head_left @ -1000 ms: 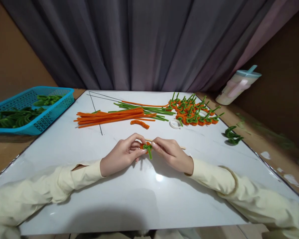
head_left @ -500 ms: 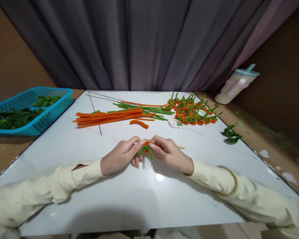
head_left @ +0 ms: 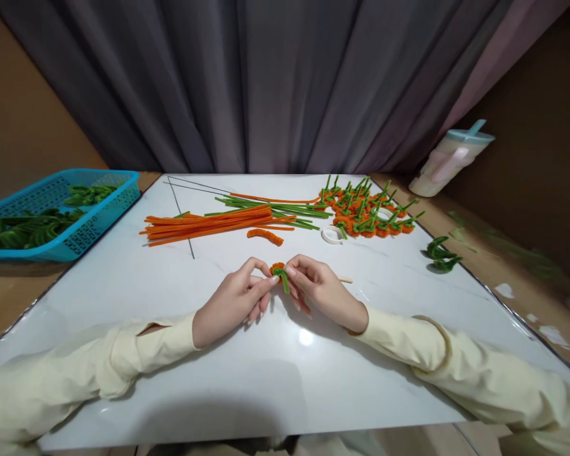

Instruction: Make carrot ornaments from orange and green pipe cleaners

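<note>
Between my fingertips is a small orange pipe-cleaner flower (head_left: 277,268) with a green pipe-cleaner stem (head_left: 285,282) hanging down from it. My left hand (head_left: 235,297) pinches its left side with thumb and forefinger. From the right, my right hand (head_left: 325,288) grips the other edge, fingers closed. A thin wooden stick (head_left: 345,280) lies on the table, partly hidden behind my right hand. Just beyond my hands rests a coiled orange pipe cleaner (head_left: 265,237).
Orange pipe cleaners (head_left: 209,224) and green ones (head_left: 280,208) lie in bundles behind my hands. Several finished orange-and-green flowers (head_left: 375,215) stand back right, near a white tape roll (head_left: 332,235). A blue basket (head_left: 66,247) holds green pieces at left; a lidded cup (head_left: 449,161) stands right.
The flower has turned so its orange rim faces up, and its green ends now point down together. My left fingers have shifted on it; the stick behind my hands is more hidden.
</note>
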`<state>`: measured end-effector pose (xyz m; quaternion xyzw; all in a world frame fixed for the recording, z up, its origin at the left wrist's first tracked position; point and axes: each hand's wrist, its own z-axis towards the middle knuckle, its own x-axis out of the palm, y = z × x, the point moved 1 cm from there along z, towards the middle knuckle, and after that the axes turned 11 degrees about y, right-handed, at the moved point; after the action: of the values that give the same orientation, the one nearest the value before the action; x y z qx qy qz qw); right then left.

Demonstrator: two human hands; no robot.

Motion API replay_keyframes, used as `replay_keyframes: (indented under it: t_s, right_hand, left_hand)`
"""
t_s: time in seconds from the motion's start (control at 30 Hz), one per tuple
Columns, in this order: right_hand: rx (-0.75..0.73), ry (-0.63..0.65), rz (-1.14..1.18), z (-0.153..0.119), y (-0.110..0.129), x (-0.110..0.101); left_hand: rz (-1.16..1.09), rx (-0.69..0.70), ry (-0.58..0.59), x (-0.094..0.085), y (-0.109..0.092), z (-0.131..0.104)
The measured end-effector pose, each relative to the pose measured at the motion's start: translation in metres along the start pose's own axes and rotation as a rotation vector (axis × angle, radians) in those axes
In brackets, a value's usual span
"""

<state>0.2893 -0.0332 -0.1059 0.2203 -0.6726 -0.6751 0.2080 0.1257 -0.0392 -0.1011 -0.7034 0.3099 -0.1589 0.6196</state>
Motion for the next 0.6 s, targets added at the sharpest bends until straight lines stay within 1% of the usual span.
replay_keyframes:
  t_s: [0.1,0.17,0.23,0.3,0.33,0.4,0.5,0.57,0.6]
  right_hand:
    - [0.028,0.029,0.147,0.002,-0.002,0.000]
    - [0.042,0.058,0.228,0.003,-0.003,-0.001]
    - [0.065,0.089,0.291,0.004,-0.003,-0.002]
    - [0.118,0.125,0.310,0.004,-0.001,-0.004]
    - [0.155,0.148,0.290,0.005,0.000,-0.005]
    - [0.228,0.212,0.178,0.006,0.004,-0.009]
    - [0.296,0.308,-0.078,0.007,0.009,-0.015]
    - [0.288,0.350,-0.265,0.007,0.013,-0.018]
    - [0.253,0.357,-0.373,0.007,0.015,-0.019]
  left_hand:
    - [-0.322,-0.100,0.076,-0.003,0.001,0.004]
    - [-0.465,-0.122,0.135,-0.005,0.002,0.007]
    - [-0.516,-0.078,0.194,-0.007,0.003,0.009]
    - [-0.480,-0.006,0.226,-0.008,0.006,0.010]
    - [-0.439,0.022,0.223,-0.009,0.007,0.010]
    - [-0.337,0.035,0.202,-0.010,0.010,0.010]
    - [-0.210,0.004,0.176,-0.011,0.013,0.009]
    - [-0.178,-0.013,0.195,-0.011,0.014,0.008]
    - [-0.180,-0.014,0.208,-0.011,0.014,0.008]
